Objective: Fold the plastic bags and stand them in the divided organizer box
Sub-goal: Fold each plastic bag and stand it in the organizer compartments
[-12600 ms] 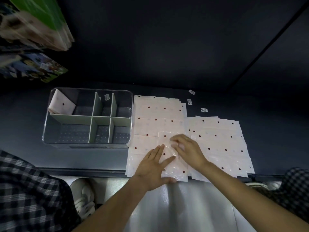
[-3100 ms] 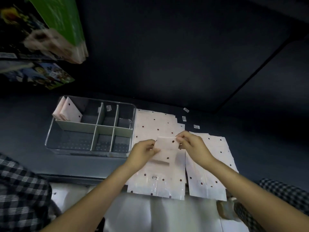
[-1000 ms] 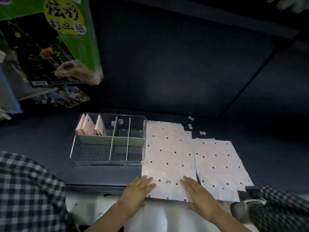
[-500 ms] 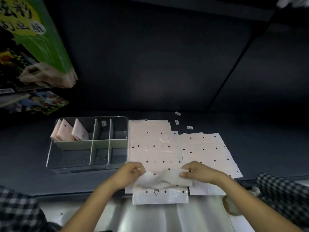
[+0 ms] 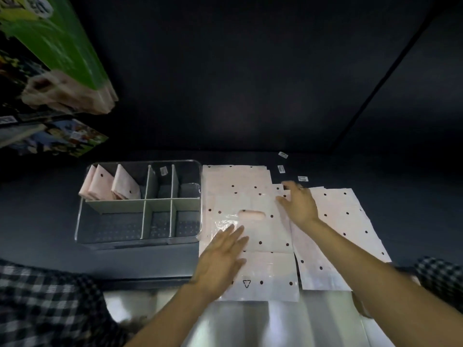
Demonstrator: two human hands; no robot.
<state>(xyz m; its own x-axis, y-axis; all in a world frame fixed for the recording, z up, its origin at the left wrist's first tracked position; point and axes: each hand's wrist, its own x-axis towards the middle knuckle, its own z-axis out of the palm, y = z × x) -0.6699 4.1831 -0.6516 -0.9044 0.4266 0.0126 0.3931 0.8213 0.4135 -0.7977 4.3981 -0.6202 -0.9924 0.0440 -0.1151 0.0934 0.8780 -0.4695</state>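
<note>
top bag (image 5: 253, 229) lies long axis running up the frame, dead between both flat, open hands; left hand (image 5: 221, 259) low, right hand (image 5: 299, 205) higher; organizer box (image 5: 139, 204) off left

Left hand (image 5: 220, 259) motion-blurred, covers part of the top bag (image 5: 260, 236); its fingertips smear into the plastic. Right hand (image 5: 299, 204) blurred too, hiding the seam between the two bag stacks. Green box (image 5: 57, 43) cut off by top-left edge, print unreadable. Three small labels (image 5: 281, 169) too small to read. Checked sleeve (image 5: 45, 309) cut off bottom-left. Folded bags (image 5: 110, 186) partly hidden behind the organizer box's (image 5: 140, 242) divider.
</note>
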